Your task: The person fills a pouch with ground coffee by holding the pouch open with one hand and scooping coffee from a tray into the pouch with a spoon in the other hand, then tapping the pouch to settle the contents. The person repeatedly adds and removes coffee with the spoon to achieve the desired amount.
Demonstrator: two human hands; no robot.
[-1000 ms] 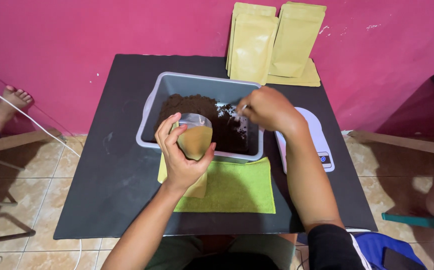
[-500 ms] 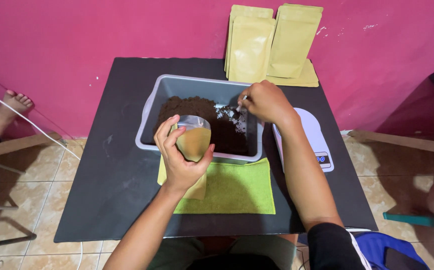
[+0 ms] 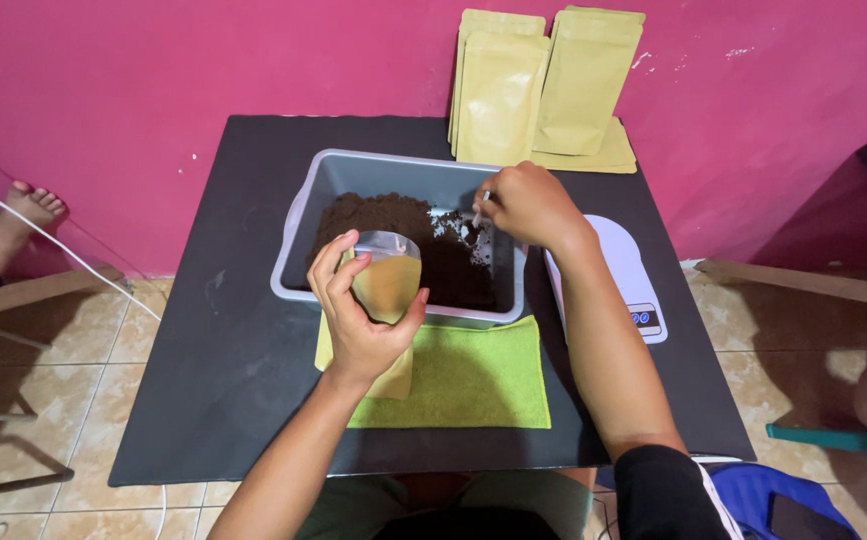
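Note:
My left hand [image 3: 359, 310] holds an open tan pouch [image 3: 386, 290] upright over the near rim of a grey tub [image 3: 394, 172], its silver-lined mouth facing up. The tub holds dark brown powder [image 3: 384, 222]. My right hand [image 3: 529, 205] reaches into the tub at its right side and grips the thin handle of a spoon [image 3: 481, 208] whose bowl dips toward the powder. Under the pouch lies a green cloth [image 3: 474, 380] on the black table [image 3: 234, 330].
Several tan pouches [image 3: 544, 85] lean against the pink wall behind the tub. A white digital scale [image 3: 634, 280] lies right of the tub, partly under my right forearm. Another person's bare foot [image 3: 26, 210] rests on the tiled floor at left.
My right hand has shifted slightly left and down into the tub with the spoon. The left hand keeps the pouch in the same spot.

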